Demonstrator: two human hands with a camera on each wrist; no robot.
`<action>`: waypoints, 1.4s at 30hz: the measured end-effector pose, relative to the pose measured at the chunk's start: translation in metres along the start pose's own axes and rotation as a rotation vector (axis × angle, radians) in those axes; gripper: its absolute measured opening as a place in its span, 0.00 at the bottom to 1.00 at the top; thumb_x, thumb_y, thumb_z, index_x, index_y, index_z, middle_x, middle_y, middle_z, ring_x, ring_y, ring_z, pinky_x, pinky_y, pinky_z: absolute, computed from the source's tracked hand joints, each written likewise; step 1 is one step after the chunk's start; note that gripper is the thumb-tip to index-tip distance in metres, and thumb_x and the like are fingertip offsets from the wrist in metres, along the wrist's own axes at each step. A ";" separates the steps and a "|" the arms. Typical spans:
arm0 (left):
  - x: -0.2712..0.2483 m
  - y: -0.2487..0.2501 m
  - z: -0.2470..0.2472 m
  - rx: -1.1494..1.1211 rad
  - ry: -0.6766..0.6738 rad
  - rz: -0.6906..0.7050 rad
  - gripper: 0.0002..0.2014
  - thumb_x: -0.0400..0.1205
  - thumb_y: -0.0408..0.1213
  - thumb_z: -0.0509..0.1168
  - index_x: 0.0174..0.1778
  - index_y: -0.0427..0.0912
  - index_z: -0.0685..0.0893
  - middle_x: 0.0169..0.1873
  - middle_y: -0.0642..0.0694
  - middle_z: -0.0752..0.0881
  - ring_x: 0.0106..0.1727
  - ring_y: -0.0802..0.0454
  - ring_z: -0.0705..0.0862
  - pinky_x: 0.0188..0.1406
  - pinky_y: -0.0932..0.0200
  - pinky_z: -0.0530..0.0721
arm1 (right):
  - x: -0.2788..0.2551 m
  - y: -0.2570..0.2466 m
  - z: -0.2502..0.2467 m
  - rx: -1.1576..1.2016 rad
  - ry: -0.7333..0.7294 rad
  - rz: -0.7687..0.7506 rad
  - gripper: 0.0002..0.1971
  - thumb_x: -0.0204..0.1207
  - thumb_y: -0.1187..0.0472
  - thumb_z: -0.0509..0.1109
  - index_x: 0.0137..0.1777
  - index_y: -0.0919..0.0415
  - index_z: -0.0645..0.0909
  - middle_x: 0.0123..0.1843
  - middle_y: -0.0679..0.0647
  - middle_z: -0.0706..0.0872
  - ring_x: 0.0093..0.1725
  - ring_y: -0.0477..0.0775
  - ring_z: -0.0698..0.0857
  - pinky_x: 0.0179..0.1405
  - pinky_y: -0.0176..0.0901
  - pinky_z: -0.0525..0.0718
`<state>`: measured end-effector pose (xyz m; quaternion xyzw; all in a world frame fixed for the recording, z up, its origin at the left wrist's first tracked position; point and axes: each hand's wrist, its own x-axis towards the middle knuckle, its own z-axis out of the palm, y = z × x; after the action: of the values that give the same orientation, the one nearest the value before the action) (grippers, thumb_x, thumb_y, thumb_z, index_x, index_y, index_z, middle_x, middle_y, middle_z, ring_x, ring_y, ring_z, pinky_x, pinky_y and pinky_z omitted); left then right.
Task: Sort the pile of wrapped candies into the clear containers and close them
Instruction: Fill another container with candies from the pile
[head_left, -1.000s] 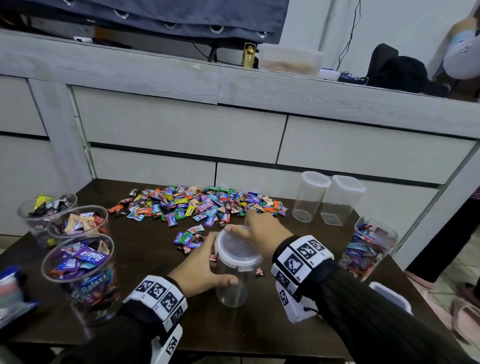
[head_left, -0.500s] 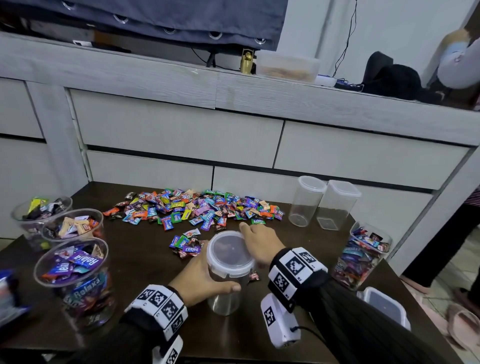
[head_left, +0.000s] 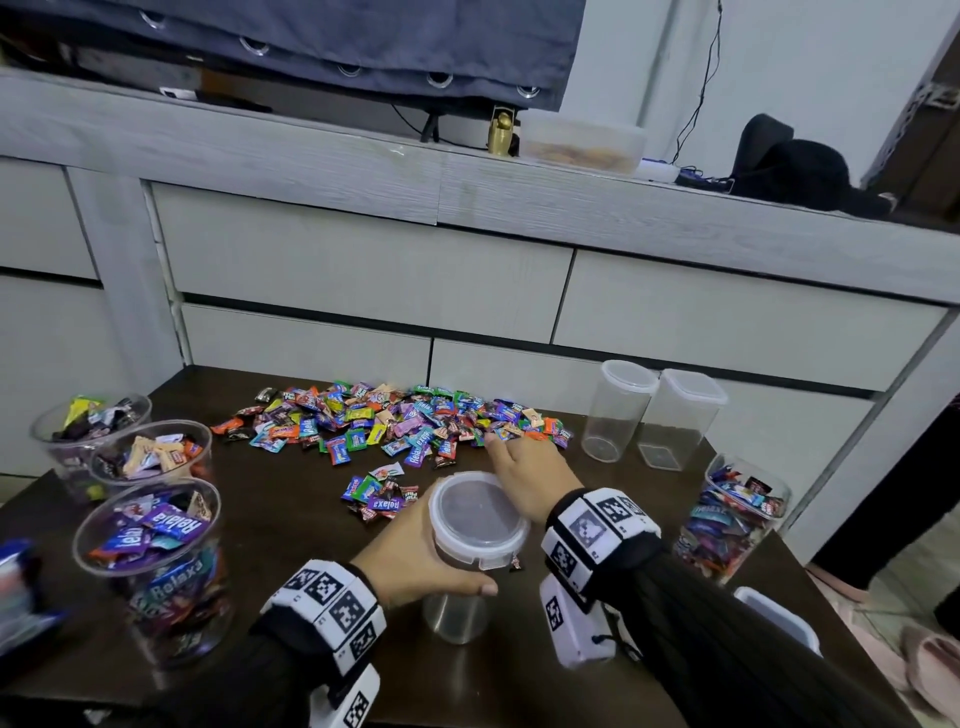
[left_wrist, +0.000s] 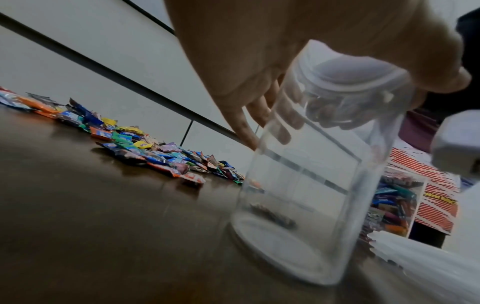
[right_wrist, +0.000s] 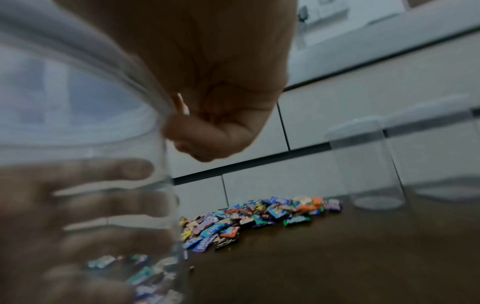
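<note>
A clear round container (head_left: 454, 608) stands empty on the dark table (head_left: 270, 545) with its translucent lid (head_left: 475, 514) on. My left hand (head_left: 410, 556) grips its wall just under the lid, thumb on the near side. Through the plastic, the right wrist view shows the left fingers (right_wrist: 91, 205). My right hand (head_left: 530, 478) sits at the lid's far right rim, and its curled fingers (right_wrist: 221, 102) pinch that edge. The wrapped candy pile (head_left: 395, 421) spreads across the back of the table, with a small cluster (head_left: 379, 493) just left of the lid.
Three open round containers of sorted candies (head_left: 91, 431) (head_left: 150, 457) (head_left: 150, 545) line the left side. Two empty lidded containers (head_left: 618, 410) (head_left: 680, 421) stand at the back right, a candy-filled one (head_left: 737, 514) at the right. A white-rimmed box (head_left: 779, 618) sits by the right edge.
My right hand has slid from the top of the lid to its far right rim. The left hand keeps its grip on the container, and the lid stays on.
</note>
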<state>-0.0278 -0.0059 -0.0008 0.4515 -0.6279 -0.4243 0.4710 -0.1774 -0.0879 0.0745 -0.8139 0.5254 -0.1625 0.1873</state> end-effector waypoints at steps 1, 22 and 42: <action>-0.001 -0.002 0.002 -0.002 0.028 0.003 0.51 0.53 0.43 0.87 0.73 0.45 0.72 0.68 0.47 0.83 0.72 0.55 0.80 0.76 0.48 0.74 | -0.001 0.002 0.001 0.004 -0.011 0.070 0.27 0.87 0.46 0.49 0.26 0.58 0.67 0.34 0.58 0.76 0.39 0.60 0.76 0.41 0.45 0.67; 0.001 0.000 -0.003 0.181 -0.016 -0.022 0.48 0.51 0.57 0.86 0.66 0.60 0.72 0.63 0.52 0.79 0.67 0.63 0.80 0.71 0.50 0.78 | 0.000 -0.007 -0.002 -0.134 0.012 -0.030 0.27 0.84 0.38 0.47 0.30 0.55 0.68 0.36 0.56 0.77 0.41 0.61 0.78 0.39 0.48 0.70; 0.003 -0.014 0.015 0.051 0.109 -0.040 0.48 0.53 0.54 0.87 0.69 0.58 0.72 0.62 0.64 0.84 0.67 0.64 0.81 0.69 0.59 0.78 | -0.025 -0.008 -0.003 -0.252 0.116 0.124 0.22 0.84 0.40 0.50 0.49 0.57 0.75 0.55 0.60 0.84 0.55 0.64 0.82 0.44 0.49 0.71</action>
<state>-0.0402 -0.0107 -0.0167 0.4981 -0.6029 -0.3923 0.4842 -0.1822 -0.0625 0.0788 -0.7863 0.6008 -0.1301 0.0626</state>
